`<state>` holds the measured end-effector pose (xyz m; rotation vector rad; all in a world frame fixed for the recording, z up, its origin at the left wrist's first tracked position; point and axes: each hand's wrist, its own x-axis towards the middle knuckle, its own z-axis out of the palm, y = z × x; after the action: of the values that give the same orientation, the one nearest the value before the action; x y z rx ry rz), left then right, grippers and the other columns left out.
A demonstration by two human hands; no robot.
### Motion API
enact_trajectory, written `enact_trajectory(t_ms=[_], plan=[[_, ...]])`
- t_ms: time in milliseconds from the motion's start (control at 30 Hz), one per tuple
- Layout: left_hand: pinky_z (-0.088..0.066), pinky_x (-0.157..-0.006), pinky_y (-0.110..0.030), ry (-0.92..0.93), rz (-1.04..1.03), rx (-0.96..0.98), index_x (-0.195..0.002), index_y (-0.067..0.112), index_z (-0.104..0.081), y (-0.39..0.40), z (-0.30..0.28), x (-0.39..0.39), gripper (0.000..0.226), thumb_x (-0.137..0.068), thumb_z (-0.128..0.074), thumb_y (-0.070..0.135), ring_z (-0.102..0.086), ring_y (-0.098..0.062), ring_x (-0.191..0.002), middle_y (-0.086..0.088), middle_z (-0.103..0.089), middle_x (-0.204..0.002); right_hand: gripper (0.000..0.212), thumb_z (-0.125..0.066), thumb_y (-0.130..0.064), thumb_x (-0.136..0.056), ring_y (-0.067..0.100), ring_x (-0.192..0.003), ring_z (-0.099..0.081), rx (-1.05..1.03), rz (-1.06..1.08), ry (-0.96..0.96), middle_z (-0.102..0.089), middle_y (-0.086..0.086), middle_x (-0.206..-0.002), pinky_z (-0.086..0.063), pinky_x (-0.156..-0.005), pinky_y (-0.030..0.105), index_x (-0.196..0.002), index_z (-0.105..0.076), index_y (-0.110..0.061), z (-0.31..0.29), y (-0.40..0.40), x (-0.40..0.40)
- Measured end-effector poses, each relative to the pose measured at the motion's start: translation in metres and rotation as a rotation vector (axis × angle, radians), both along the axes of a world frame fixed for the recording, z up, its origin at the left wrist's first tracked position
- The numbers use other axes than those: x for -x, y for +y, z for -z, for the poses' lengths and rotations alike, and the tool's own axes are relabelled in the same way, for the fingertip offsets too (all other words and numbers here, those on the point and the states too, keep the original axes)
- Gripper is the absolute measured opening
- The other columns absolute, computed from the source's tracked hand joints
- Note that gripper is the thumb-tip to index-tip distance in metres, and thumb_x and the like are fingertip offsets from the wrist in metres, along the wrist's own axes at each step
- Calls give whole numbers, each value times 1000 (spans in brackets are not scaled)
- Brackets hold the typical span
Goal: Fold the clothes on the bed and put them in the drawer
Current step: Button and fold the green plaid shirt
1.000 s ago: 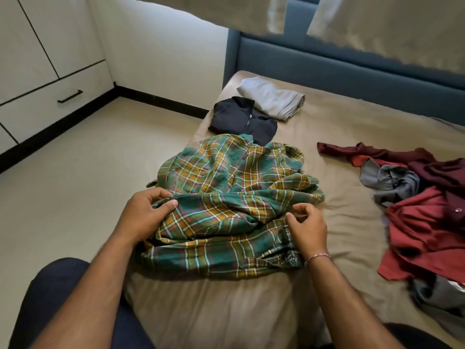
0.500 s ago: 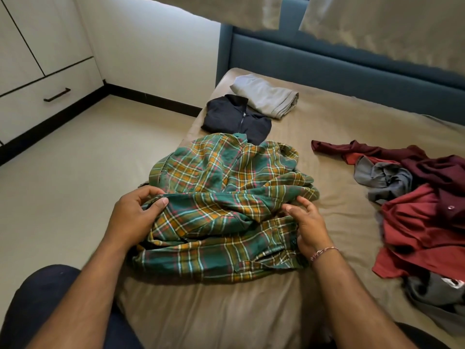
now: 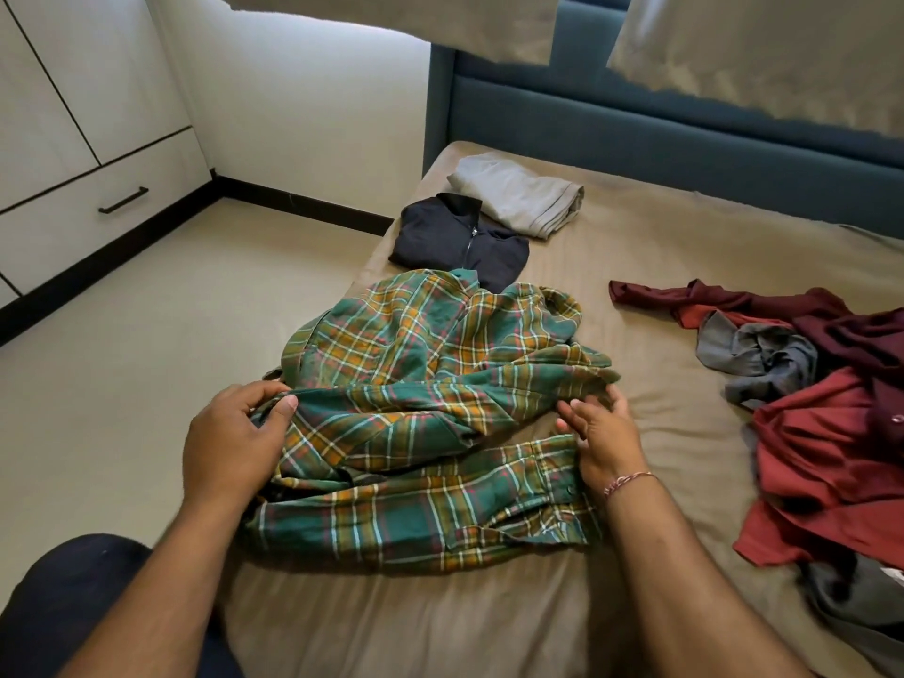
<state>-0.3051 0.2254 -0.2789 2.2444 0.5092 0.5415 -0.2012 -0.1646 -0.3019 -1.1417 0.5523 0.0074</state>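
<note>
Hands [image 3: 235, 442] at plaid shirt's [image 3: 430, 413] two sides

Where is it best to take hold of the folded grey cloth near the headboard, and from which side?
Probably the grey cloth is best gripped at its thick stacked edge on the right, fingers coming in from that side. The layers show there, and the black jacket crowds the near left.

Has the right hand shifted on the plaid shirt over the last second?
Yes. The right hand has let go of its pinch and opened, fingers now spread along the plaid shirt edge.
</note>
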Motion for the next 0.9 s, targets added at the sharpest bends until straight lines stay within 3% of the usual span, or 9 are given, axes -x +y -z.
enact_trajectory(t_ms=[67,133,200,400,500,567,667,800,900], plan=[[-53,-80,-43,-7,-34,-160,-106,18,-80,3,4,-3,15,-93,-76,23,-63,-29,-97,-3,-71,-98,50,-55,2,-100,22,-93,-71,-62,-87,-7,-63,8,-116,-55,-62,27,-140,-44,-26,-8,-4,-3],[-50,-79,-45,-8,-37,-256,-106,14,-80,6,7,-7,14,-93,-76,20,-59,-32,-95,-6,-68,-95,33,-59,-5,-100,15,-71,-62,-73,-179,10,-66,6,-97,-46,-52,24,-131,-57,-18,-14,-10,-8],[-47,-79,-42,-14,-35,-276,-104,12,-79,7,7,-9,12,-93,-75,16,-59,-32,-95,-6,-66,-95,19,-64,-10,-98,13,-63,-52,95,-260,50,-65,5,-89,-41,-53,25,-116,-66,-17,-16,-15,-10],[-47,-85,-36,-59,38,-112,-102,10,-76,4,-1,-10,10,-93,-73,5,-65,-26,-94,-2,-69,-98,45,-61,10,-96,23,-102,-68,461,-366,-125,-65,10,-114,-61,-68,23,-130,-51,-17,-18,-16,3],[-57,-88,-43,-62,-18,237,-97,20,-74,4,-22,-12,11,-97,-70,10,-67,-25,-89,-3,-72,-93,40,-48,9,-102,21,-98,-71,213,-228,-256,-70,12,-114,-64,-77,31,-126,-52,-23,-29,-25,2],[-58,-92,-50,-94,-33,366,-94,20,-74,13,-41,-15,10,-99,-69,12,-67,-26,-87,-5,-72,-92,41,-45,9,-103,16,-98,-71,237,-176,-355,-70,9,-112,-62,-82,29,-126,-54,-24,-41,-35,2],[-59,-91,-49,-84,73,340,-100,19,-76,27,-76,-18,8,-99,-70,14,-72,-27,-92,-2,-76,-92,42,-45,10,-103,10,-100,-67,362,-128,-492,-65,7,-112,-57,-86,22,-124,-57,-24,-64,-41,6],[-58,-75,-37,-66,206,161,-101,16,-73,23,-120,-23,7,-100,-67,18,-72,-24,-86,1,-74,-86,44,-46,2,-106,23,-97,-66,302,-110,-390,-62,11,-116,-58,-88,46,-123,-61,-36,-89,-28,10],[-50,-64,-32,-77,281,4,-100,18,-70,14,-148,-34,9,-103,-62,21,-68,-17,-83,1,-71,-89,31,-62,-24,-102,24,-103,-67,813,-129,-269,-62,5,-120,-57,-86,43,-130,-57,-34,-115,-25,16]])
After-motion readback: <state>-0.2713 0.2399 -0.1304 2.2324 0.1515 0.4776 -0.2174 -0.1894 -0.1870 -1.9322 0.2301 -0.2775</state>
